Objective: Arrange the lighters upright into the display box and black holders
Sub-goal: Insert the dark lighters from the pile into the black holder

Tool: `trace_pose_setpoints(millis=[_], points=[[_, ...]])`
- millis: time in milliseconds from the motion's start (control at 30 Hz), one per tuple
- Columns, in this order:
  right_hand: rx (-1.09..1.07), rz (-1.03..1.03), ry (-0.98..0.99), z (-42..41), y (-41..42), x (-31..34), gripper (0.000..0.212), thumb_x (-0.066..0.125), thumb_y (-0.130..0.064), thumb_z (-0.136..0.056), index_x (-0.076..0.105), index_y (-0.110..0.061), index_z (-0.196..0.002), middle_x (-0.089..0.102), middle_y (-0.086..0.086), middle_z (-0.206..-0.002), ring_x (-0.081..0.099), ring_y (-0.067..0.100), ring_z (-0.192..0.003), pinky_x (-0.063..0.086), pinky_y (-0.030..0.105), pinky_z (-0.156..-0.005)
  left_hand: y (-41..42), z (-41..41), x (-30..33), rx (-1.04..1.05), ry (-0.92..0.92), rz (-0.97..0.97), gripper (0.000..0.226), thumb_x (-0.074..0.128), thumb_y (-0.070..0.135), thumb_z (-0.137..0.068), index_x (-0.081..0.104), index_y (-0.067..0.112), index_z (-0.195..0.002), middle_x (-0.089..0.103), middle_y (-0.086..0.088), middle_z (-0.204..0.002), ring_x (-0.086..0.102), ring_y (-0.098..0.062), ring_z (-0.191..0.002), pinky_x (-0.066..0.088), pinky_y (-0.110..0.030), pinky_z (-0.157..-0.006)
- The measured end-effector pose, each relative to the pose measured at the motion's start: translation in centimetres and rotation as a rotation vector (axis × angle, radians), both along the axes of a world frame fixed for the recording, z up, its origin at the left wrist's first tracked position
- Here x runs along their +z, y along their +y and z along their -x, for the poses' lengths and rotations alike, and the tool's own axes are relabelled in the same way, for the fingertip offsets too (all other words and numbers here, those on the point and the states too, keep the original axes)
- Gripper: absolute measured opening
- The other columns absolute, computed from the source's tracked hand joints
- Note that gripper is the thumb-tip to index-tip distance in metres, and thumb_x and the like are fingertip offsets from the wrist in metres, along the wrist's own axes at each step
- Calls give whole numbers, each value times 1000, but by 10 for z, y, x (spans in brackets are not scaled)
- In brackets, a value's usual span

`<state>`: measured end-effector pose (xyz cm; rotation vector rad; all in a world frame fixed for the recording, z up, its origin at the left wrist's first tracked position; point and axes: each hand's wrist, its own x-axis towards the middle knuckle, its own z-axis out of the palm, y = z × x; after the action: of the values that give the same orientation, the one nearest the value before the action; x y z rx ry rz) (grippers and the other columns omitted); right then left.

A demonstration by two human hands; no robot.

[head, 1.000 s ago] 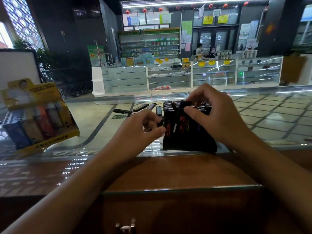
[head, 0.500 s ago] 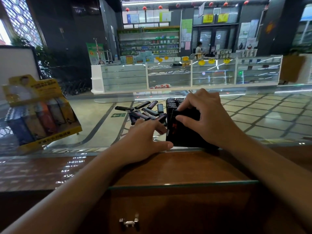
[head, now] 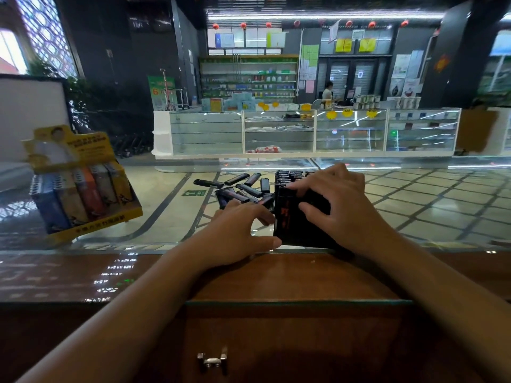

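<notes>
Your right hand (head: 343, 205) rests over the front of the black holder (head: 293, 225), fingers curled round its top edge and thumb pressed against its near face, so you are gripping the holder itself. A second ago those fingers were higher, pinching a lighter into the front row; that lighter now looks seated, and the hand has dropped to steady the holder.

Your left hand (head: 240, 230) has changed more. A second ago it was lifted and curled beside the holder; now it lies low on the glass counter (head: 166, 217), fingers stretched forward and thumb tip touching the holder's near left corner. The fingertips reach the closest of the loose lighters (head: 243, 189), which lie flat in a scattered heap just beyond that hand and left of the holder. I cannot tell whether any finger has closed on one yet; it reads as open and reaching.

That suggests one lighter is done and the next pick is beginning. The holder's back rows already show lighter tops standing upright beyond your right fingers, and your hand hides how much room is left in front. The heap still has a good number to go.

Well off to the left of your left hand stands the yellow display box (head: 83, 189), already showing a row of coloured lighters upright.
</notes>
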<state>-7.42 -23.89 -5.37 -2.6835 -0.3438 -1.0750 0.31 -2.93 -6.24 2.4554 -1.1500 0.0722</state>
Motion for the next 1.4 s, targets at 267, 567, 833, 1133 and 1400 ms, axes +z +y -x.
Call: trace_pose_setpoints(millis=[267, 567, 833, 1133, 1400], points=[[104, 98, -21, 29, 16, 4, 34, 52, -36, -89, 65, -31, -119, 59, -12, -121, 41, 11, -117, 26, 32, -91, 27, -10, 2, 39, 1, 160, 29, 64, 28, -95, 61, 26, -123, 61, 15, -112, 52, 6, -99, 40, -12, -84], [235, 60, 317, 26, 27, -16, 32, 51, -41, -94, 65, -32, -121, 55, -15, -130, 41, 2, -123, 42, 34, -101, 27, -36, -7, 322, -122, 133, 42, 60, 40, -95, 55, 24, -133, 56, -4, -133, 47, -18, -119, 38, -33, -98], [288, 13, 393, 17, 20, -17, 46, 32, -70, -89, 60, -47, -118, 42, -33, -126, 35, -6, -118, 37, 22, -96, -7, -81, 5, 440, 34, 31, 49, 36, 56, -101, 42, 34, -144, 32, -14, -149, 24, -35, -139, 24, -52, -114], [282, 31, 508, 20, 24, -9, 53, 28, -81, -80, 60, -47, -103, 32, -36, -125, 32, -7, -121, 36, 24, -97, -41, -108, 6, 433, 147, -151, 68, 33, 76, -90, 44, 33, -141, 22, -15, -158, 8, -43, -146, 16, -63, -115], [255, 93, 608, 26, 28, -3, 35, 52, -71, -84, 51, -52, -114, 17, -41, -130, 16, -13, -124, 31, 17, -98, -39, -110, 19, 329, 300, -54, 55, 69, 57, -63, 57, 33, -111, 50, -10, -126, 51, -34, -119, 48, -50, -100]])
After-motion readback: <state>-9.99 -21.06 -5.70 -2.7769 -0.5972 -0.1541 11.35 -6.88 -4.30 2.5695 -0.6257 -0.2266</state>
